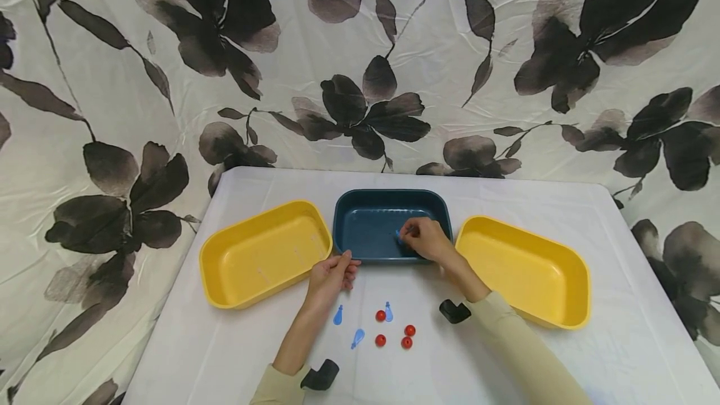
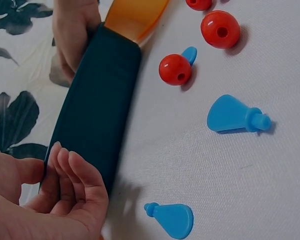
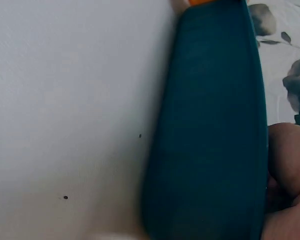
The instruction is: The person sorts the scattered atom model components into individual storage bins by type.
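My right hand (image 1: pixel 425 239) reaches over the dark blue tray (image 1: pixel 365 217) and pinches a small blue piece (image 1: pixel 398 236), mostly covered by the fingertips. At the tray's front left corner, my left hand (image 1: pixel 333 274) holds the rim, thumb at the edge and curled fingers along the outer wall in the left wrist view. Nearer me lie flared blue pieces with knobbed ends, one left (image 1: pixel 338 315), one lower (image 2: pixel 175 220). Red beads (image 1: pixel 380 340) with holes lie to their right; one bead (image 2: pixel 175 69) overlaps another blue piece. The tray wall hides my right fingertips in the right wrist view.
A yellow tray (image 1: pixel 210 267) with several faint clear bits stands left of the blue one. Another yellow tray (image 1: pixel 582 292) stands at the right, beside my right forearm. White cloth (image 1: pixel 225 355) covers the table; flower-patterned fabric (image 1: pixel 315 49) hangs behind its far edge.
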A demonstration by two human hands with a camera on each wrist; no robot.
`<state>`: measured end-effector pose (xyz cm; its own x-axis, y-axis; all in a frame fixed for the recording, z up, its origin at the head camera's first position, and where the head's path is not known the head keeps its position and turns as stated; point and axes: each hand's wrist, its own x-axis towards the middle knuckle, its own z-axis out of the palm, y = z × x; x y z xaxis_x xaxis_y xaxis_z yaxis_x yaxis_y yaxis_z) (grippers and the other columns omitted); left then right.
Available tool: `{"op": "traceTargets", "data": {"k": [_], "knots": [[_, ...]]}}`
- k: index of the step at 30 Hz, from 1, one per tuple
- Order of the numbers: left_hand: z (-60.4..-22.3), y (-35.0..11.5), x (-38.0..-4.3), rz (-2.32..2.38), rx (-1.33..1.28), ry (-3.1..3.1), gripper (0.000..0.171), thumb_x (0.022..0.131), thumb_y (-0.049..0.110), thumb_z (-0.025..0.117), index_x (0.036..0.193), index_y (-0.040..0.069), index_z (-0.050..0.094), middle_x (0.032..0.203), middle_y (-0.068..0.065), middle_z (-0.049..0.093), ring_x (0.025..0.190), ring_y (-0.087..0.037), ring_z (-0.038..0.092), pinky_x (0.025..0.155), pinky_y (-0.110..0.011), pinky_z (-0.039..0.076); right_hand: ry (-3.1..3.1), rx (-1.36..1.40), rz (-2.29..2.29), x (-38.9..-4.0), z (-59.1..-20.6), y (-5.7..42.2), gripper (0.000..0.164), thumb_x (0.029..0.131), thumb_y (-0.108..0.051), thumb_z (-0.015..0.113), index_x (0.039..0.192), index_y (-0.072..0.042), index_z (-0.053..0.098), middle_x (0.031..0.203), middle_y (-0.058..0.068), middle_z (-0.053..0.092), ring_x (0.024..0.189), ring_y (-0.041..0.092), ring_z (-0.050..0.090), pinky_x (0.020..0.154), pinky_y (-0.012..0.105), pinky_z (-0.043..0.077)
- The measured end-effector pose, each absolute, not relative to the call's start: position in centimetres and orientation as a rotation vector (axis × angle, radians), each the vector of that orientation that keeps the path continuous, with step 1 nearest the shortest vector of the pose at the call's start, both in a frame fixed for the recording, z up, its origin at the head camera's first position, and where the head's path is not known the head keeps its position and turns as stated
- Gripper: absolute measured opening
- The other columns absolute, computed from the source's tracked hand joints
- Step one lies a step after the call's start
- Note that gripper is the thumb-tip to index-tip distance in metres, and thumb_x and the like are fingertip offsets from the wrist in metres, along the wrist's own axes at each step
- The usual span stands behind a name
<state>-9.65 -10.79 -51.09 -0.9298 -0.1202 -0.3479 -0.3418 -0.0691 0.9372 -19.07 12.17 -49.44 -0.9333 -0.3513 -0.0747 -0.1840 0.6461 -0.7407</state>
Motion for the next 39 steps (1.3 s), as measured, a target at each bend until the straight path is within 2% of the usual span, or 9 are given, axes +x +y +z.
{"op": "traceTargets", "data": {"k": [8,17,25,32,39], "knots": [[-50.9,-10.7,-9.6,2.118,-0.531,2.030,0.039,0.106,0.029,0.060,0.104,-0.007,0.074,0.081,-0.006,0.067,0.069,-0.013,0.057,0.060,-0.018,0.050,2.671,-0.472,-1.015,-19.6,-49.7,12.0,0.006,0.095,0.000,0.068,0.092,0.001,0.073,0.083,0.007,0.070,0.074,0.016,0.060,0.071,0.031,0.054],[-50.9,-10.7,-9.6,2.126,-0.501,2.033,0.039,0.106,0.027,0.059,0.105,-0.009,0.073,0.084,-0.011,0.067,0.070,-0.014,0.057,0.060,-0.019,0.051,2.662,-0.420,-1.051,-19.3,-49.4,11.9,0.004,0.092,0.002,0.071,0.091,0.005,0.068,0.083,0.010,0.070,0.076,0.019,0.063,0.073,0.033,0.056],[-51.0,-10.6,-9.7,2.111,-0.524,2.043,0.037,0.107,0.026,0.058,0.103,-0.007,0.073,0.088,-0.015,0.067,0.072,-0.014,0.058,0.061,-0.020,0.052,2.678,-0.405,-1.086,-18.7,-48.9,11.9,0.005,0.096,-0.002,0.070,0.098,0.002,0.069,0.086,0.009,0.067,0.076,0.019,0.060,0.072,0.032,0.055],[-51.1,-10.7,-9.7,2.136,-0.500,2.048,0.039,0.107,0.026,0.058,0.104,-0.010,0.073,0.083,-0.010,0.067,0.070,-0.012,0.057,0.060,-0.019,0.052,2.707,-0.449,-1.170,-17.8,-48.6,12.2,0.008,0.096,-0.004,0.070,0.101,0.001,0.069,0.084,0.007,0.065,0.075,0.018,0.057,0.072,0.029,0.053],[-51.1,-10.6,-9.8,2.112,-0.533,2.044,0.039,0.107,0.028,0.058,0.104,-0.007,0.073,0.088,-0.015,0.068,0.070,-0.013,0.058,0.060,-0.019,0.052,2.639,-0.355,-1.305,-16.5,-47.9,12.7,0.010,0.097,-0.007,0.071,0.104,-0.001,0.069,0.088,0.006,0.064,0.080,0.019,0.058,0.072,0.025,0.051]]}}
